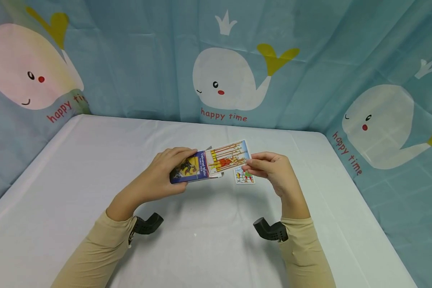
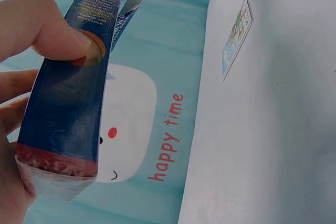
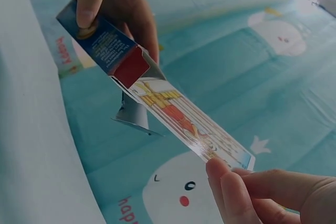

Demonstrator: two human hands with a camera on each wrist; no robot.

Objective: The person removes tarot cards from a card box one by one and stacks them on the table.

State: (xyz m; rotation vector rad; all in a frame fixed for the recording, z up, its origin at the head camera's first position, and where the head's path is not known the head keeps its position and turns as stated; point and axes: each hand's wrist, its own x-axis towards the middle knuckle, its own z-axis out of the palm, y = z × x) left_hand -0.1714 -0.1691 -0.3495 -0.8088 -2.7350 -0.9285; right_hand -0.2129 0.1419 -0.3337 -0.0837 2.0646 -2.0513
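Note:
My left hand point(image 1: 165, 172) grips a blue tarot card box point(image 1: 191, 167) above the table, thumb on its narrow printed side in the left wrist view. The box's end flap point(image 3: 137, 114) hangs open. In my right hand point(image 1: 273, 168), thumb and fingers pinch the outer end of an illustrated tarot card point(image 1: 228, 157) showing several wooden staves. The card's other end lies at the box's open mouth point(image 3: 131, 70). Below it, a small stack of tarot cards point(image 1: 244, 176) lies face up on the table, partly hidden by the held card and my right fingers.
A white cloth covers the table point(image 1: 209, 248). Behind it and along both sides hangs a teal curtain point(image 1: 140, 72) printed with whales. Black wrist cameras point(image 1: 149, 223) sit at both sleeve cuffs.

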